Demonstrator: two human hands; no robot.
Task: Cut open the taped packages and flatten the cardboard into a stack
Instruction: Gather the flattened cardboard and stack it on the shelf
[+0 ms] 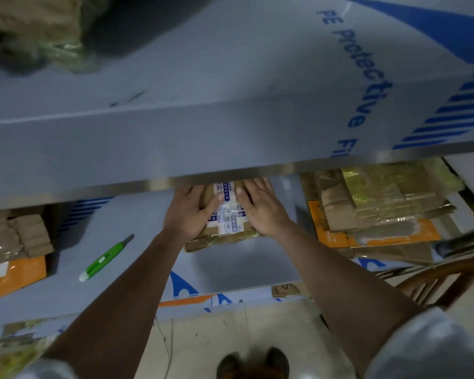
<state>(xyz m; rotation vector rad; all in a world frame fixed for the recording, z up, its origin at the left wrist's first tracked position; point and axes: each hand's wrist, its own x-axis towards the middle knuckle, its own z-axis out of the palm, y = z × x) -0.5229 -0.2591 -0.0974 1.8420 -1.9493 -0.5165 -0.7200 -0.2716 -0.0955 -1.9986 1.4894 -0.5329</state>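
**ITEM: taped package, mid lower shelf, both hands on it**

- Left hand (188, 212): fingers spread flat, pressing pkg's left top/side.
- Right hand (260, 207): fingers spread flat, pressing right top.
- Taped package (226, 220): qty 1. Flat brown cardboard w/ white-blue printed tape crossing top, clear film at near edge. Lies on lower shelf (244, 266), far end tucked under upper worktop (175, 138).
- Handling (est.): light, fairly stiff, tape slick; take by both long edges, slide out toward body before cutting.
- Box cutter (106, 258): qty 1, green, on shelf left of pkg, apart from it.
- Flattened cardboard stack (381, 209): qty 1 pile, right; sheet count unclear.
- Cardboard pile (14, 242): qty 1, left; contents unclear.
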